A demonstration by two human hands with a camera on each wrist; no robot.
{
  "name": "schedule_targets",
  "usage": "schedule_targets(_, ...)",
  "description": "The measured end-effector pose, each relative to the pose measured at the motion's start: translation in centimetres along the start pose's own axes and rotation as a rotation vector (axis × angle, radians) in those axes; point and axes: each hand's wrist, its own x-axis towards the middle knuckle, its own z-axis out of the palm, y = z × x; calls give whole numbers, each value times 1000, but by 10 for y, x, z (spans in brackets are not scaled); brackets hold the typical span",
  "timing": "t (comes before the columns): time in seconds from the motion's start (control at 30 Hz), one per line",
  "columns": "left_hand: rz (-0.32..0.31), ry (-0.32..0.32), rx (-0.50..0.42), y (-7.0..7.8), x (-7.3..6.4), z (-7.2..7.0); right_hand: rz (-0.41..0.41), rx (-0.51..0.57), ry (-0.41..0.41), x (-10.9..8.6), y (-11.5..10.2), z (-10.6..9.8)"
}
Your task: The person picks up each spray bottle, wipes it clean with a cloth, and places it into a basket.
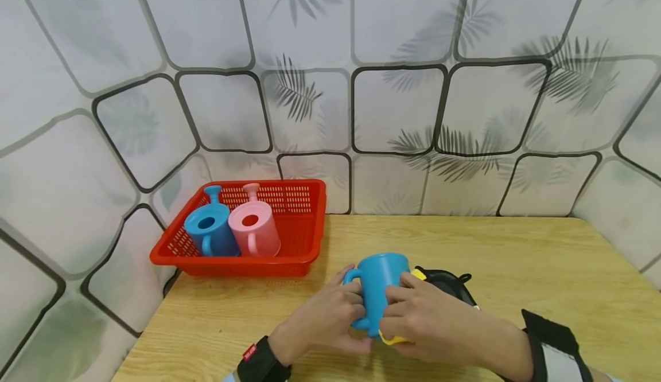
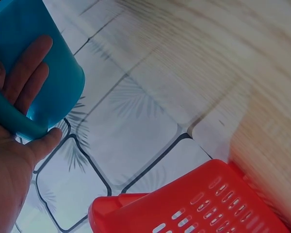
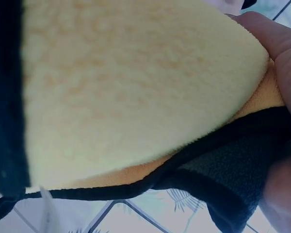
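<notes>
Near the front middle of the table, my left hand grips the handle of a blue watering can. In the left wrist view, fingers pass through the handle and lie against the can's side; no spout shows. My right hand holds a yellow cloth with a dark grey side against the can's right side. Fluffy yellow cloth with a black edge fills much of the right wrist view, and part of the hand shows at right. The cloth's dark part hangs out behind the right hand.
A red slotted basket stands at the back left of the wooden table. In it stand a blue watering can and a pink watering can, side by side at its left. A patterned wall rises behind.
</notes>
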Motion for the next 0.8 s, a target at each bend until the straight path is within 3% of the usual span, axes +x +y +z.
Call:
schedule_targets(0.3,8,-1,8,1,-1,-2,27,20,3,-1,2,0)
schedule_targets(0.57,49,-67,-66,4,2,-6,82,87,76,-7,20,-1)
schedule_targets(0.8,74,-93,-28,11,0,-6,140,121,57,-12,29,-1)
